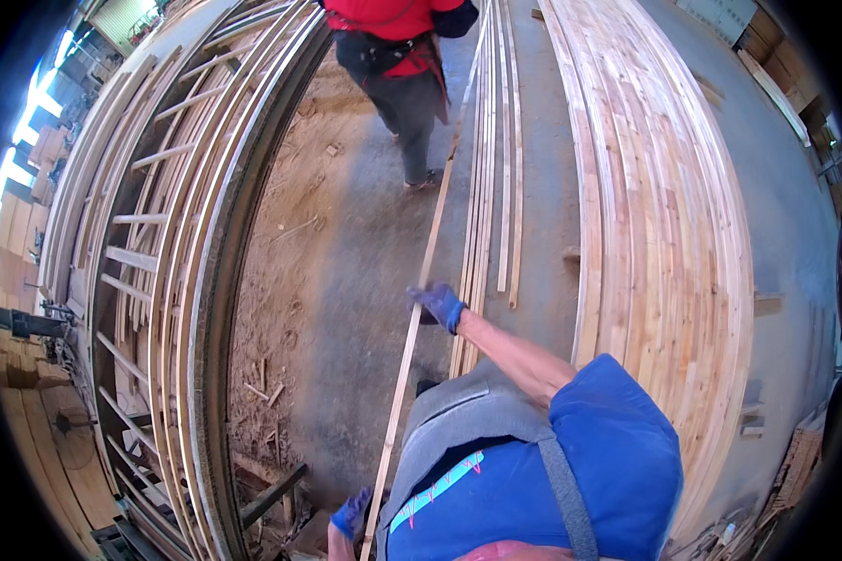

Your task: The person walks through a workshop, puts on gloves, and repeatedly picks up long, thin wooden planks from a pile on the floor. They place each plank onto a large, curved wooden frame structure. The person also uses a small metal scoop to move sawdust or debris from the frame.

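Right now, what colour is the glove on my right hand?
The glove is blue, greyer toward the fingers; best seen in the head view.

Right hand [439, 305] holds wooden strip [403, 376].

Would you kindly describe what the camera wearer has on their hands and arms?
The right hand wears a purplish-blue glove with a brighter blue cuff; the forearm is bare up to a short blue sleeve. The left hand wears a similar purplish-blue glove. No left sleeve can be made out.
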`<move>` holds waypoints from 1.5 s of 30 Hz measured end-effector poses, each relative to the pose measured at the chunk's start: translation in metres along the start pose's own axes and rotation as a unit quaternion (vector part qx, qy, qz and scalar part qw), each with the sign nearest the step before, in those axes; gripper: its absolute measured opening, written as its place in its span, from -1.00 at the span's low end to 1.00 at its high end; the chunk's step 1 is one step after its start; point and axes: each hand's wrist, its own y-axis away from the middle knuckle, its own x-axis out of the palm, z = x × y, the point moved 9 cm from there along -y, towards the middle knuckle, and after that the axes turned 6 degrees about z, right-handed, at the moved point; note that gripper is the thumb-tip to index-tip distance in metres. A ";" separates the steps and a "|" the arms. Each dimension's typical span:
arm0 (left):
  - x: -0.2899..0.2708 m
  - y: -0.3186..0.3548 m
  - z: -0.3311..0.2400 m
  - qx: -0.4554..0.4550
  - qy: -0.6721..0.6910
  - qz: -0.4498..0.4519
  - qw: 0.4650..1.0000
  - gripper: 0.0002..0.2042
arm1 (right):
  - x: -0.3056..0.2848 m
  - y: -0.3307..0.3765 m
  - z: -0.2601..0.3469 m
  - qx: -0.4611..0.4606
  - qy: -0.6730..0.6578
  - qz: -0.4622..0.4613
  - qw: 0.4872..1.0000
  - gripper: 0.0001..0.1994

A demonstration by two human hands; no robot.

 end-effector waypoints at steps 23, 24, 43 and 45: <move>-0.101 0.124 -0.049 -0.045 -0.470 -0.468 0.747 -0.58 | -0.021 -0.235 0.010 0.080 -0.186 -0.097 0.974 -0.48; -0.100 0.133 -0.047 -0.081 -0.450 -0.470 0.755 -0.58 | -0.038 -0.261 0.013 0.043 -0.218 -0.130 0.966 -0.49; -0.110 0.115 -0.055 -0.210 -0.342 -0.451 0.797 -0.60 | -0.013 -0.244 0.048 0.080 -0.236 -0.176 0.952 -0.72; -0.116 0.124 -0.049 -0.207 -0.348 -0.447 0.798 -0.56 | -0.008 -0.245 0.043 0.089 -0.243 -0.178 0.949 -0.73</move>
